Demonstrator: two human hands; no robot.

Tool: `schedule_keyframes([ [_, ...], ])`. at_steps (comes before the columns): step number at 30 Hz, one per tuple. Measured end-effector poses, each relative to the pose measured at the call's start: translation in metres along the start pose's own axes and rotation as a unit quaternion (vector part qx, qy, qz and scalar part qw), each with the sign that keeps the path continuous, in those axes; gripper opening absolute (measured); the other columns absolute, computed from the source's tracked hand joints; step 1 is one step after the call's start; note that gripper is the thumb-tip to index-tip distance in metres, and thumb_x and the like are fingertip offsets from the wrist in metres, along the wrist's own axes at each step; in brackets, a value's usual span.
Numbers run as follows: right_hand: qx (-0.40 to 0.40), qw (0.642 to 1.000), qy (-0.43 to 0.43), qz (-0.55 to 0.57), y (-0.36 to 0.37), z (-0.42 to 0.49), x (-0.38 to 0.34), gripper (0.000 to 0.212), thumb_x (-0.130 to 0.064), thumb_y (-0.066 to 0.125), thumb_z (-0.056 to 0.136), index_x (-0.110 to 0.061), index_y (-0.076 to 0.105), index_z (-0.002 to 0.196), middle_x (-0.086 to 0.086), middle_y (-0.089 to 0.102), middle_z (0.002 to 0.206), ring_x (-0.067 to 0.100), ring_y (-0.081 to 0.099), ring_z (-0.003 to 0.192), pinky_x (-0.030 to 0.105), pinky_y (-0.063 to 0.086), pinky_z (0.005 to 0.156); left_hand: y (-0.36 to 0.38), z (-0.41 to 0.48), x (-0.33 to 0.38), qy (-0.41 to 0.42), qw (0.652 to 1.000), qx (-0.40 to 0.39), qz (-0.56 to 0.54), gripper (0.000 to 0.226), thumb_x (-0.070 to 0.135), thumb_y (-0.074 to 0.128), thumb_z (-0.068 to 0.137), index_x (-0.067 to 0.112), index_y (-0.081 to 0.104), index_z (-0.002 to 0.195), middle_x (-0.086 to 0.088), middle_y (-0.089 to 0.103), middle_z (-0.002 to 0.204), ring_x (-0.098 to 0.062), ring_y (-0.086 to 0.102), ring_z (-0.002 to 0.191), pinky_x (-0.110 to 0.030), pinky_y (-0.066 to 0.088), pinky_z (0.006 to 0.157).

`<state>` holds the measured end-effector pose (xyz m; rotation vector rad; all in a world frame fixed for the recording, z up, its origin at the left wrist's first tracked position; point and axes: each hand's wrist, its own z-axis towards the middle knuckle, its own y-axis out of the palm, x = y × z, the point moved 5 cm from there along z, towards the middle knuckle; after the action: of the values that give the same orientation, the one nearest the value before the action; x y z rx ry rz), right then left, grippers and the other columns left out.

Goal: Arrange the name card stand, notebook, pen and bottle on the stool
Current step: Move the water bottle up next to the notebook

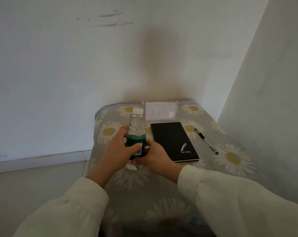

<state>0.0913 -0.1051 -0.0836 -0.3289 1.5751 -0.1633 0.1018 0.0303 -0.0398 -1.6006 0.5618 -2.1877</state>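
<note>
A clear plastic bottle (136, 127) with a white cap and green label stands upright on the daisy-patterned stool cover (233, 168), left of centre. My left hand (117, 151) wraps its label from the left, and my right hand (153, 155) holds its base from the right. A black notebook (173, 141) with a white feather mark lies flat to the right of the bottle. Behind it a clear name card stand (161, 111) with handwriting on its card stands against the wall. A pen (206, 141) lies to the right of the notebook.
White walls close in behind and on the right of the stool. Pale floor tiles (33, 189) and a skirting board lie to the left. My cream sleeves (230, 199) fill the lower part of the view.
</note>
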Motion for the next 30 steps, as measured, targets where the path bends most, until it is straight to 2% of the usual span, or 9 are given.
schedule_keyframes([
  [3, 0.044, 0.999, -0.027, -0.003, -0.001, 0.014, 0.001, 0.067, -0.018, 0.09, 0.059, -0.021, 0.056, 0.116, -0.005, 0.07, 0.108, 0.01, 0.068, 0.096, 0.025, 0.058, 0.077, 0.006, 0.006, -0.007, -0.024, 1.0, 0.011, -0.009, 0.06, 0.032, 0.069, 0.082, 0.022, 0.041, 0.134, -0.003, 0.058, 0.127, -0.023, 0.058, 0.108, -0.037, 0.05, 0.09],
  [6, 0.071, 0.996, -0.049, -0.006, 0.0, 0.027, -0.002, 0.067, -0.02, 0.089, 0.062, -0.023, 0.055, 0.119, -0.01, 0.068, 0.109, 0.002, 0.065, 0.096, 0.013, 0.052, 0.072, 0.013, 0.009, -0.019, -0.061, 0.998, 0.025, 0.012, 0.055, 0.031, 0.064, 0.085, 0.02, 0.041, 0.134, -0.008, 0.058, 0.13, -0.027, 0.058, 0.113, -0.04, 0.047, 0.095],
  [9, 0.089, 0.994, -0.054, -0.027, 0.003, 0.037, -0.003, 0.052, -0.017, 0.085, 0.068, -0.03, 0.052, 0.106, -0.019, 0.064, 0.094, -0.008, 0.061, 0.085, 0.007, 0.047, 0.066, 0.022, 0.006, -0.027, -0.057, 0.997, 0.034, 0.025, 0.056, 0.03, 0.06, 0.088, 0.021, 0.037, 0.138, -0.007, 0.054, 0.135, -0.028, 0.054, 0.12, -0.039, 0.042, 0.099],
  [17, 0.129, 0.989, -0.061, -0.037, 0.011, 0.054, -0.001, 0.032, -0.013, 0.07, 0.083, -0.029, 0.049, 0.101, -0.014, 0.062, 0.094, 0.003, 0.063, 0.088, 0.017, 0.047, 0.073, 0.027, 0.018, -0.036, -0.053, 0.997, 0.044, 0.046, 0.057, 0.03, 0.06, 0.088, 0.023, 0.035, 0.139, -0.006, 0.054, 0.135, -0.027, 0.054, 0.12, -0.039, 0.042, 0.099],
  [19, 0.142, 0.987, -0.049, -0.058, 0.012, 0.059, 0.002, 0.023, -0.014, 0.063, 0.088, -0.023, 0.049, 0.104, -0.007, 0.063, 0.095, 0.012, 0.065, 0.089, 0.018, 0.046, 0.069, 0.03, 0.022, -0.034, -0.044, 0.997, 0.036, 0.057, 0.059, 0.028, 0.058, 0.089, 0.023, 0.031, 0.141, -0.006, 0.053, 0.135, -0.027, 0.054, 0.12, -0.04, 0.042, 0.1],
  [22, 0.156, 0.986, -0.018, -0.059, 0.014, 0.069, 0.004, 0.014, -0.021, 0.059, 0.091, -0.026, 0.05, 0.099, -0.013, 0.063, 0.088, 0.009, 0.065, 0.082, 0.013, 0.043, 0.059, 0.032, 0.031, -0.038, -0.056, 0.996, 0.032, 0.059, 0.061, 0.027, 0.056, 0.089, 0.024, 0.026, 0.142, -0.005, 0.052, 0.136, -0.026, 0.054, 0.12, -0.041, 0.042, 0.099],
  [25, 0.167, 0.983, -0.019, -0.079, 0.014, 0.079, 0.007, 0.016, -0.022, 0.052, 0.091, -0.018, 0.055, 0.107, 0.001, 0.07, 0.091, 0.02, 0.067, 0.087, 0.027, 0.051, 0.069, 0.034, 0.036, -0.043, -0.062, 0.996, 0.027, 0.055, 0.065, 0.031, 0.054, 0.09, 0.024, 0.02, 0.145, -0.004, 0.049, 0.139, -0.026, 0.051, 0.123, -0.041, 0.041, 0.101],
  [27, 0.158, 0.985, -0.017, -0.063, 0.015, 0.085, 0.008, 0.026, -0.034, 0.047, 0.091, -0.017, 0.064, 0.098, 0.004, 0.075, 0.087, 0.022, 0.072, 0.085, 0.035, 0.055, 0.072, 0.035, 0.039, -0.047, -0.065, 0.996, 0.018, 0.049, 0.067, 0.033, 0.053, 0.09, 0.027, 0.018, 0.146, -0.004, 0.048, 0.141, -0.026, 0.052, 0.122, -0.041, 0.041, 0.1],
  [30, 0.147, 0.988, -0.007, -0.044, 0.015, 0.096, 0.012, 0.021, -0.031, 0.046, 0.095, -0.022, 0.064, 0.092, -0.004, 0.075, 0.081, 0.008, 0.072, 0.073, 0.021, 0.055, 0.055, 0.037, 0.042, -0.051, -0.069, 0.997, 0.005, 0.023, 0.07, 0.036, 0.055, 0.089, 0.031, 0.015, 0.146, -0.003, 0.046, 0.142, -0.02, 0.053, 0.116, -0.039, 0.042, 0.098],
])
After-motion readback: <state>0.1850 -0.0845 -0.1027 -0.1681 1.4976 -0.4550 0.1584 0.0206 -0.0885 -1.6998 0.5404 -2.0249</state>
